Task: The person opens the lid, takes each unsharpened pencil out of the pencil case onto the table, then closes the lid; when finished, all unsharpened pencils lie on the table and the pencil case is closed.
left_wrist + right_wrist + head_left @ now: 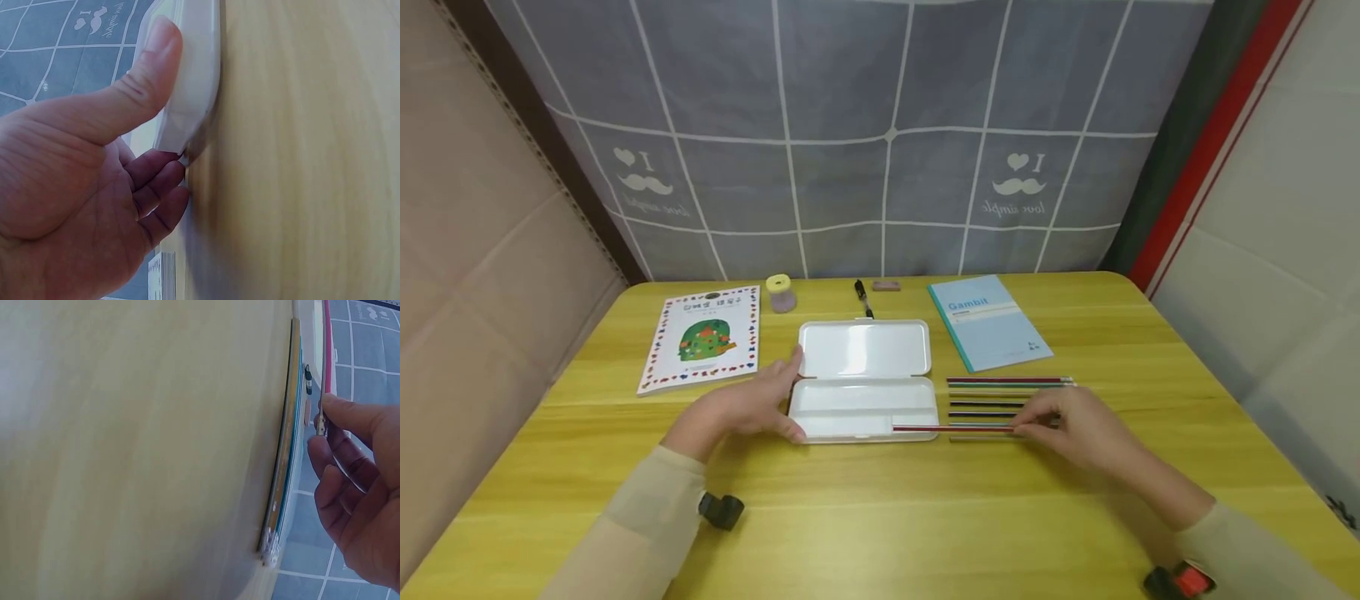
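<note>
A white pencil case (838, 425) lies opened in the middle of the table, its lid (865, 350) folded back toward the far side. My left hand (752, 406) holds the case's left end, thumb at the near corner and fingers farther back; the left wrist view has the thumb (164, 47) along the white wall. Between thumb and fingertips, my right hand (1078, 421) pinches a red pencil (955, 428) near its right end. The pencil's other end reaches over the right part of the case. Several pencils (981, 403) lie in a row beneath and beyond the right hand.
Left of the case is a picture book (707, 337), with a yellow-lidded jar (781, 293) beside it. Behind the lid lie a black pen (862, 297) and an eraser (886, 285). A light blue notebook (992, 323) rests at the back right, before a grey curtain (835, 183).
</note>
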Demonstrator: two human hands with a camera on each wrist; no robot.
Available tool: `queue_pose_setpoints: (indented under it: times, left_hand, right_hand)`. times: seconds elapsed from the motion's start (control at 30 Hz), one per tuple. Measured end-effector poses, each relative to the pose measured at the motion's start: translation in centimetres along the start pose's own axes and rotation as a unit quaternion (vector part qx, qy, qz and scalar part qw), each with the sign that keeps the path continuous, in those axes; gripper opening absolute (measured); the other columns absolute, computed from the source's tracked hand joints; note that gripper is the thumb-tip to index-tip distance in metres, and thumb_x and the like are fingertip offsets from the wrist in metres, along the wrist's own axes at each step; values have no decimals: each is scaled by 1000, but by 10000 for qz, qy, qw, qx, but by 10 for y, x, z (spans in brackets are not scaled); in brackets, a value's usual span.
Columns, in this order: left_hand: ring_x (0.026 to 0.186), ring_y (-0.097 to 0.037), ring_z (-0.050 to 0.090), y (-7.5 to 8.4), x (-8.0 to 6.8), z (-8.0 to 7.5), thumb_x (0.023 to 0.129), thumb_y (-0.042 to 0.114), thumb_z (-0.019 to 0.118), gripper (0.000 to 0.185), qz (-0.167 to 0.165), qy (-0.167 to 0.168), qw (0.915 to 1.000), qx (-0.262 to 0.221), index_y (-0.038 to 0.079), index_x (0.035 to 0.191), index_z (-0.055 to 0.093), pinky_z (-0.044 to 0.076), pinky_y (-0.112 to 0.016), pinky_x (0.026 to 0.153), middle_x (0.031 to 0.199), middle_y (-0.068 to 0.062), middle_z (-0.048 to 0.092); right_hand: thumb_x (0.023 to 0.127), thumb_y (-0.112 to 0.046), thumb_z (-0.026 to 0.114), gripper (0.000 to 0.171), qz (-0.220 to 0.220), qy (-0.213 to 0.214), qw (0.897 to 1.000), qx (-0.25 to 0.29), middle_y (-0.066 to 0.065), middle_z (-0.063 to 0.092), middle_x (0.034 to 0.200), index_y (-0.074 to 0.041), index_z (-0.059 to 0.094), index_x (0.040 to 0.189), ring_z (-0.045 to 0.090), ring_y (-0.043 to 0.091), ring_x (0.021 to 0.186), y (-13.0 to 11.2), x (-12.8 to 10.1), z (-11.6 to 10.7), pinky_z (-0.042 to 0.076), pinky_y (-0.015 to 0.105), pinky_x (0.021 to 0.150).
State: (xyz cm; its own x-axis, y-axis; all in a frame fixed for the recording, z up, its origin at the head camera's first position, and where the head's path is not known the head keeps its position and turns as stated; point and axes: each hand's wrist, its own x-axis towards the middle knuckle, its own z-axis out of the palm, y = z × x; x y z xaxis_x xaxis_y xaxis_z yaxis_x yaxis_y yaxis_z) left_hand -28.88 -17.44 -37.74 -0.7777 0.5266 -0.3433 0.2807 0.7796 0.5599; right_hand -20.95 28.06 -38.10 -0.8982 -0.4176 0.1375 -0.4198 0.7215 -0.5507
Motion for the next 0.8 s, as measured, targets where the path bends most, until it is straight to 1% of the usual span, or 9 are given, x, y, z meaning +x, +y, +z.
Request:
queue_pose_setpoints:
  times: [0.07, 0.13, 0.23, 0.33, 0.43, 0.53, 0.7, 0.8]
  left_hand:
    - [156, -47, 7, 0, 0, 0, 80, 42, 89, 140, -3, 0, 10000, 9, -4, 162, -15, 12, -60, 125, 168, -35, 6]
    - [156, -47, 8, -1, 1, 0, 80, 42, 89, 140, 0, 3, 10000, 7, -3, 162, -15, 13, -60, 125, 168, -35, 6]
    - [156, -46, 8, -1, 2, -1, 81, 41, 89, 139, 3, -10, 10000, -8, -4, 162, -15, 13, -60, 125, 168, -35, 7]
    - [156, -47, 6, 0, 2, -1, 81, 41, 88, 139, -3, -31, 10000, -35, -4, 162, -16, 12, -61, 125, 168, -35, 5]
    - [156, -48, 4, 0, 1, -1, 81, 42, 88, 139, -15, -47, 10000, -46, -4, 162, -16, 11, -61, 125, 168, -36, 2]
    - [156, -48, 3, 0, 1, -1, 82, 41, 88, 139, -32, -53, 10000, -64, -3, 162, -16, 11, -61, 125, 168, -36, 1]
    - [156, -48, 5, -2, 2, -1, 82, 41, 88, 139, -25, -45, 10000, -55, -3, 162, -17, 11, -61, 125, 168, -35, 3]
    - [156, -48, 4, -3, 3, -1, 82, 42, 88, 139, 1, -62, 10000, -48, -3, 162, -17, 11, -61, 125, 168, -35, 3]
  right_hand:
    - [91, -14, 82, 13, -17, -28, 10000, -22, -14, 76, 92, -27, 84, 91, 65, 0, 83, 3, -3, -4, 55, 25, 69]
    - [90, -13, 83, 13, -210, 0, 9998, -29, -13, 76, 91, -26, 84, 90, 65, 0, 82, 7, -6, -7, 55, 25, 69]
    - [87, -10, 84, 17, -509, 8, 9987, -60, -16, 73, 89, -26, 84, 89, 63, -1, 80, 14, -11, -10, 55, 25, 67]
    - [85, -6, 85, 19, -694, 44, 9976, -19, -18, 71, 87, -25, 84, 89, 60, -1, 78, 21, -17, -13, 53, 24, 64]
    - [86, -5, 84, 20, -648, 27, 9979, 89, -19, 71, 88, -25, 84, 89, 60, -1, 76, 25, -22, -16, 52, 23, 61]
    - [86, -6, 84, 19, -575, -27, 9983, 93, -16, 72, 89, -25, 83, 89, 61, -1, 78, 27, -26, -17, 52, 24, 62]
    - [85, -8, 86, 19, -622, 32, 9980, -137, -12, 73, 89, -26, 83, 88, 61, -2, 80, 29, -29, -16, 52, 25, 62]
    - [83, -5, 87, 22, -696, 162, 9971, -265, -17, 71, 87, -26, 83, 87, 59, -3, 76, 31, -31, -15, 51, 24, 60]
